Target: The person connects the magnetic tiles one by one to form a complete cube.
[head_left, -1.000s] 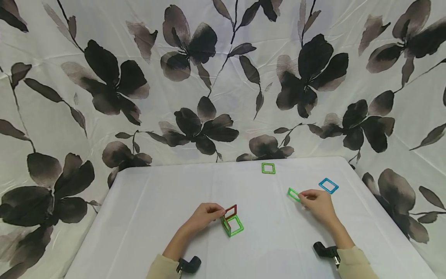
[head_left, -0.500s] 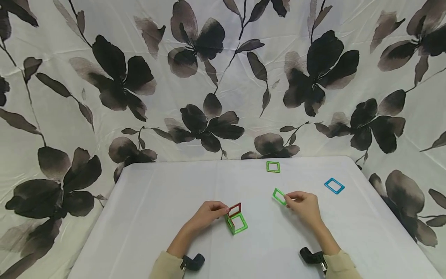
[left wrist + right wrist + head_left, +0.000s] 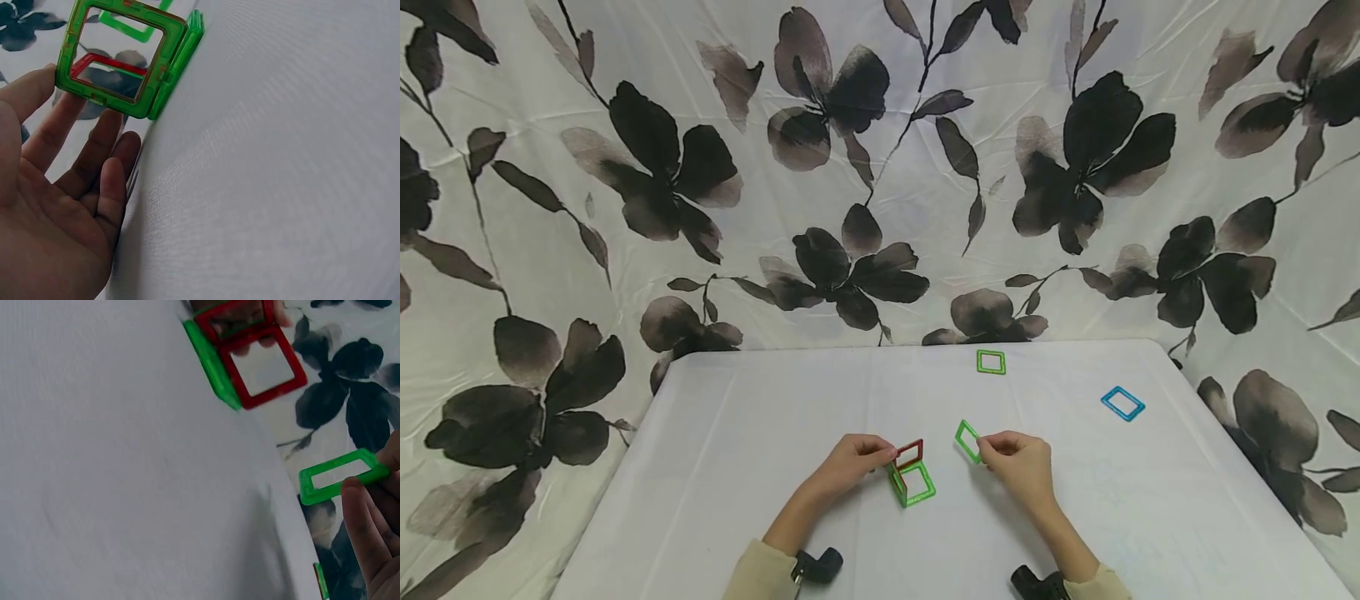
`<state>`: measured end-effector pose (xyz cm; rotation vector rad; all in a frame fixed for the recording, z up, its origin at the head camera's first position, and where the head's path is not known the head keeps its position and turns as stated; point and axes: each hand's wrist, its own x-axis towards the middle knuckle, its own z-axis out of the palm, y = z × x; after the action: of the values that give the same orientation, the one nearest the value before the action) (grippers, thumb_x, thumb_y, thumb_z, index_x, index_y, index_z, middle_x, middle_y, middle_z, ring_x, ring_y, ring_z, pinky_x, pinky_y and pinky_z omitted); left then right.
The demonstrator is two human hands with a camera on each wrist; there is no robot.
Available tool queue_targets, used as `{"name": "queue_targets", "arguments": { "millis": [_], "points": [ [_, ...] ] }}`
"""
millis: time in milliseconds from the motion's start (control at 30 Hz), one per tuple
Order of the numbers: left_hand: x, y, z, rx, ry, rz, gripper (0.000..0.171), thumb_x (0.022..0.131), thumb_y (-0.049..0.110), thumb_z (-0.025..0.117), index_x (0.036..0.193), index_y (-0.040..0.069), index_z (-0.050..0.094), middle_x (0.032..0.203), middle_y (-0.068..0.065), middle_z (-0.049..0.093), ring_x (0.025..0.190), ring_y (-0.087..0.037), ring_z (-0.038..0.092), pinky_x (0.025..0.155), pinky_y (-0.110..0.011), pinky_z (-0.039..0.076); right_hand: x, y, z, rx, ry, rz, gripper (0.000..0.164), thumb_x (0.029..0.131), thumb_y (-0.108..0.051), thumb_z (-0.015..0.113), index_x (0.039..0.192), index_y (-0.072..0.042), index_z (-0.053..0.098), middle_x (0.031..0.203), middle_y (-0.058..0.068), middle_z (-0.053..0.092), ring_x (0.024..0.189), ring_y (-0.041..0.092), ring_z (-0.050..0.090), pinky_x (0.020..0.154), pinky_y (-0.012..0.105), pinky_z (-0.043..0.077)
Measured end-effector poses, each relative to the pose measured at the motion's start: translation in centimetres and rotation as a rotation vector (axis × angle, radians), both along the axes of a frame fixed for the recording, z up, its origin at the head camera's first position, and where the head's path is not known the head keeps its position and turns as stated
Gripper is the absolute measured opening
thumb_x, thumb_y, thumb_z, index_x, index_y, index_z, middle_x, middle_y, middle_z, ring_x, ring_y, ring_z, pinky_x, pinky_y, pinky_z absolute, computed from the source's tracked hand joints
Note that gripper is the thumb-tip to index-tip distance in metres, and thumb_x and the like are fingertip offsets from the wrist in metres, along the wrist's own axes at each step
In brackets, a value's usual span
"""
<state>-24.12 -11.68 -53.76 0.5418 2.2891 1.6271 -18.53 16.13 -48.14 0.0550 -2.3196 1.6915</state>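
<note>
My left hand (image 3: 852, 467) pinches the edge of a small structure of square magnetic tiles at the table's middle. A green tile (image 3: 215, 369) lies flat as its base, and a red tile (image 3: 275, 392) stands upright at the back. The left upright wall (image 3: 159, 78) looks green from outside, with red showing on its inner side. In the left wrist view, the thumb and index finger are at this wall's corner, the other fingers loosely bent below. To the right, my right hand (image 3: 1022, 467) holds another green tile (image 3: 325, 492) raised and tilted between thumb and fingers, apart from the structure.
Another green tile (image 3: 991, 372) lies near the table's far edge. A blue tile (image 3: 1116, 412) lies at the right. The white-covered table (image 3: 760, 408) meets a floral cloth (image 3: 955, 250) behind. Black devices sit on both wrists.
My right hand has moved left with its green tile, from near the blue tile to close beside the structure. My left hand keeps its hold; the whole head view has shifted slightly.
</note>
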Motion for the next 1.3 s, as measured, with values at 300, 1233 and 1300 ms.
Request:
{"name": "queue_targets", "arguments": {
  "millis": [300, 1233, 1300],
  "points": [
    [0.0, 0.1, 0.1, -0.001, -0.020, 0.008, 0.026, 0.096, 0.030, 0.063, 0.101, 0.007, 0.074, 0.090, 0.001, 0.067, 0.082, -0.016, 0.056, 0.067, -0.029, 0.044, 0.9, -2.7, -1.9, -0.052, -0.052, -0.005, 0.006, 0.081, 0.002, 0.074, 0.077, 0.006, 0.073, 0.066, 0.011, 0.069, 0.059, 0.036, 0.066, 0.051, 0.023, 0.052],
    [0.2, 0.1, 0.2, 0.017, -0.041, 0.009, 0.028, 0.095, 0.028, 0.064, 0.101, 0.003, 0.074, 0.093, 0.000, 0.068, 0.085, -0.016, 0.056, 0.072, -0.031, 0.045, 0.4, -4.5, -4.3, -0.062, -0.078, 0.015, 0.009, 0.081, -0.005, 0.077, 0.073, -0.004, 0.073, 0.064, 0.003, 0.068, 0.054, 0.025, 0.066, 0.049, 0.025, 0.052],
    [0.3, 0.0, 0.2, 0.017, -0.050, 0.009, 0.029, 0.095, 0.029, 0.064, 0.102, 0.002, 0.073, 0.094, 0.000, 0.069, 0.086, -0.016, 0.057, 0.075, -0.032, 0.045, 0.5, -4.7, -4.2, -0.069, -0.082, 0.020, 0.009, 0.081, -0.006, 0.077, 0.074, -0.004, 0.073, 0.064, 0.005, 0.068, 0.055, 0.026, 0.066, 0.049, 0.025, 0.052]
  ]
}}
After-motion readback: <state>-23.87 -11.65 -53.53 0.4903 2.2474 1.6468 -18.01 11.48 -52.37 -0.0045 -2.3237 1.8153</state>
